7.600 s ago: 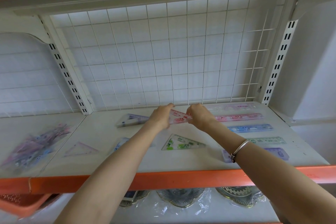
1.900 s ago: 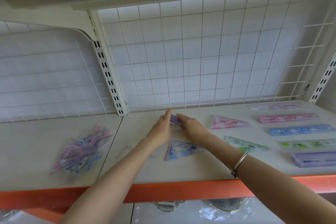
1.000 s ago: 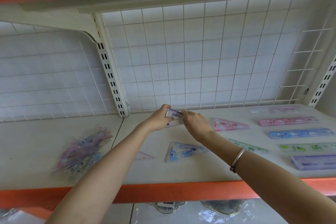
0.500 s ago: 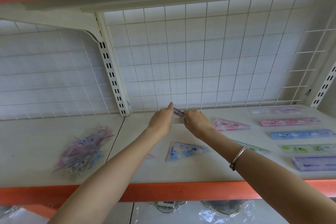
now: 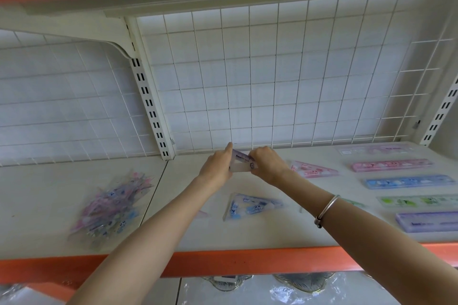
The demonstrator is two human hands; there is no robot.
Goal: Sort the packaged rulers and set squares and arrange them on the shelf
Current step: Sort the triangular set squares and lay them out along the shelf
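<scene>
- Both hands are up at the far middle of the white shelf board with the orange front lip (image 5: 223, 264). Between them is a purple-tinted clear plastic set square (image 5: 244, 163) in its wrapper, held just above the board close to the white wire grid back panel (image 5: 272, 82).
- The left hand (image 5: 215, 168) grips the set square's left corner, fingers curled round the edge. The right hand (image 5: 267, 163) pinches the right end, fingertips closed on the plastic. A silver bangle (image 5: 327, 208) sits on that wrist.
- Over on the right, the rulers look sorted. Five packaged ones lie parallel and apart, far to near:
  - a pale clear-pink ruler (image 5: 376, 150)
  - a bright pink ruler (image 5: 392, 164)
  - a blue ruler (image 5: 411, 182)
  - a green ruler (image 5: 418, 200)
  - a purple ruler (image 5: 426, 221)
- The set squares are coming together in the middle. A pink packaged set square (image 5: 312, 168) lies flat just right of the right hand, and a blue packaged set square (image 5: 250, 207) lies nearer, between the forearms.
- A green sliver (image 5: 354, 203) shows past the right forearm, too hidden to name for certain.
- In the left bay sits a loose heap of pink and blue packaged pieces (image 5: 111, 205), all jumbled.
- The job looks partway done. One of each ruler colour is laid out and a few set squares are placed. The purple one is in hand, probably bound for the spot left of the pink one, and the whole heap is left to sort.
</scene>
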